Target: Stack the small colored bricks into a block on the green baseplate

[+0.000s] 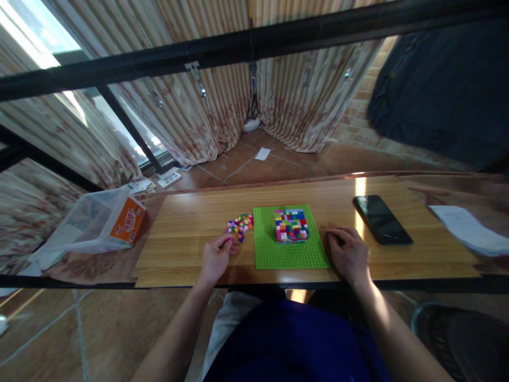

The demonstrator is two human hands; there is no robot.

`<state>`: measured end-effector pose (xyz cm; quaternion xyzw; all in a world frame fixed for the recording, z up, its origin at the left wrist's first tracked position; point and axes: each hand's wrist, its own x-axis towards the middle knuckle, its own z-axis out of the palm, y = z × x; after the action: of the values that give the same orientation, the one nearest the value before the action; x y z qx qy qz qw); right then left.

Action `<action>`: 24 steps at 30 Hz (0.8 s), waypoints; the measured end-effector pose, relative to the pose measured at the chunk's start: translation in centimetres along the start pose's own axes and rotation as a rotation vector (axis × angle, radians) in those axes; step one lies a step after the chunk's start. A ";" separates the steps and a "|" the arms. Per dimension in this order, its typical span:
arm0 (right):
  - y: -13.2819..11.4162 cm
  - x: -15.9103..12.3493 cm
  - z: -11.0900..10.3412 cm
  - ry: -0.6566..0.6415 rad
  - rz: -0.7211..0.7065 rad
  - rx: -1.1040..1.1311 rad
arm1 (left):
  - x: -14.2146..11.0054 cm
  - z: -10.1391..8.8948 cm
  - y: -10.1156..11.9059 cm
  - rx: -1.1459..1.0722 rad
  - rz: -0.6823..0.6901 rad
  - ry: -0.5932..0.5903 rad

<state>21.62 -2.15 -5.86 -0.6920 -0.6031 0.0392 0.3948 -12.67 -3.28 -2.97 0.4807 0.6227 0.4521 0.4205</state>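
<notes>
On the table [186, 220], a green baseplate [264, 255] lies before the person, seemingly for easy reach. The right hand [350, 254] rests beside it, fingers curled; I cannot tell whether they hold anything. The left hand [214, 258] is beside loose bricks [244, 222], apparently kept handy. A multicoloured brick block [291, 225] sits on the baseplate; the left fingers pinch a small pinkish brick [229, 240].

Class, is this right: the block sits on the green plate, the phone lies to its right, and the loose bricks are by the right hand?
One slip: the head view shows the loose bricks by the left hand, not the right hand. The rest stands.
</notes>
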 end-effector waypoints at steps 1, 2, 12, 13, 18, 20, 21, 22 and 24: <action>0.0 0.0 0.0 -0.003 -0.004 0.002 | 0.0 0.0 0.0 -0.004 -0.002 0.003; 0.0 0.0 0.0 -0.004 -0.009 0.004 | 0.1 0.0 0.0 -0.010 -0.005 0.003; 0.0 0.0 0.0 0.001 -0.015 -0.011 | 0.5 -0.3 0.5 -0.107 -0.092 -0.049; 0.0 0.0 0.0 0.000 -0.014 -0.012 | 0.6 -0.3 0.6 -0.107 -0.109 -0.060; 0.1 0.0 0.0 0.000 -0.016 -0.007 | 1.5 -0.7 0.9 -0.077 -0.144 -0.139; 0.2 0.0 0.1 0.002 -0.012 -0.005 | 1.7 -0.8 1.0 -0.057 -0.136 -0.159; 0.2 0.0 0.1 0.002 -0.010 -0.005 | 1.8 -0.8 1.0 -0.049 -0.134 -0.162; 0.3 0.0 0.1 0.001 -0.008 -0.006 | 1.8 -0.8 1.0 -0.045 -0.134 -0.162; 0.3 0.0 0.1 -0.003 -0.008 -0.010 | 1.8 -0.8 0.9 -0.049 -0.135 -0.159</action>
<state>21.81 -2.07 -6.17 -0.6917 -0.6065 0.0355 0.3905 -13.58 -1.51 -2.04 0.4614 0.6071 0.3981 0.5099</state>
